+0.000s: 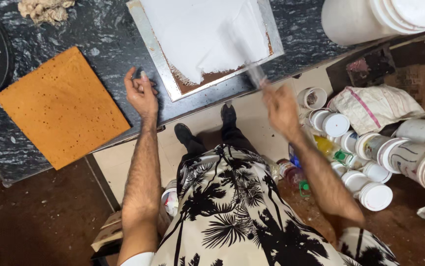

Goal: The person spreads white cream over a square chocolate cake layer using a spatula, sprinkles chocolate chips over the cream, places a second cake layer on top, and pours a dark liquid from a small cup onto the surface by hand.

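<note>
The right hand [281, 109], blurred, grips the handle of a long flat metal spatula [244, 49] whose blade lies on the white cream covering a brown cake in a rectangular metal tray [149, 39] at the near edge of the dark marbled worktop [99, 29]. The left hand [141, 93] rests just beside the tray's left corner, fingers loosely curled and holding nothing. A flat orange-brown sponge sheet [62, 106] lies toward the worktop's left end. White plastic tubs [370, 162] crowd the floor at right
</note>
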